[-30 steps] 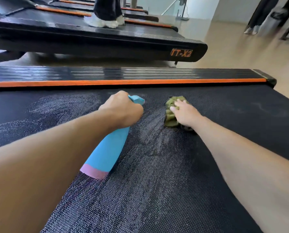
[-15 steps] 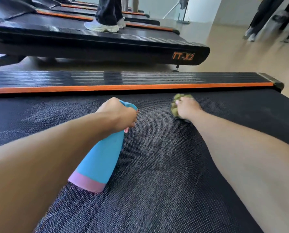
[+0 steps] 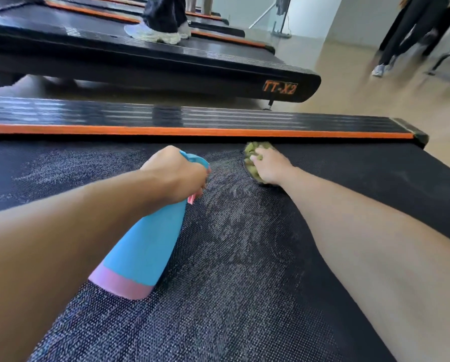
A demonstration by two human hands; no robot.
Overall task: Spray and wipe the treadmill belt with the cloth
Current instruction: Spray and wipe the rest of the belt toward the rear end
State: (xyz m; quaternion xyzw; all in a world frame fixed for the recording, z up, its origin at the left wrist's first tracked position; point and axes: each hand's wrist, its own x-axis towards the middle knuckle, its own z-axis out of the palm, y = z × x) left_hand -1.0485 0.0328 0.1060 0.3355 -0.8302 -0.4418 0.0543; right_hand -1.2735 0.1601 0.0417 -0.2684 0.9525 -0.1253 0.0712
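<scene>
Treadmill belt (image 3: 244, 296), black and finely textured, fills the lower part of the view, with pale damp streaks running across its middle and off to the left. At its far edge, just beside the orange stripe (image 3: 192, 131) of the side rail (image 3: 140, 114), lies the green cloth (image 3: 254, 158), bunched up and pressed flat on the belt. The right hand (image 3: 269, 165) lies on top of the cloth with fingers curled over it, gripping it against the surface; the bare right forearm stretches back to the lower right corner.

To the left of the cloth, apart from it, the left hand (image 3: 178, 173) is clenched around the neck of a blue spray bottle (image 3: 145, 246). The bottle tilts with its blue nozzle toward the far rail and its pink base toward the viewer, held just above the belt. A pink trigger tip shows beneath the fingers.

Beyond the rail stands a second treadmill (image 3: 166, 66), black with orange "TT-X2" lettering at its end. A person's legs in dark trousers and pale trainers (image 3: 156, 35) stand on its deck. The floor (image 3: 349, 95) is light wood, and on the far right more legs (image 3: 401, 35) in dark clothing appear, blurred.
</scene>
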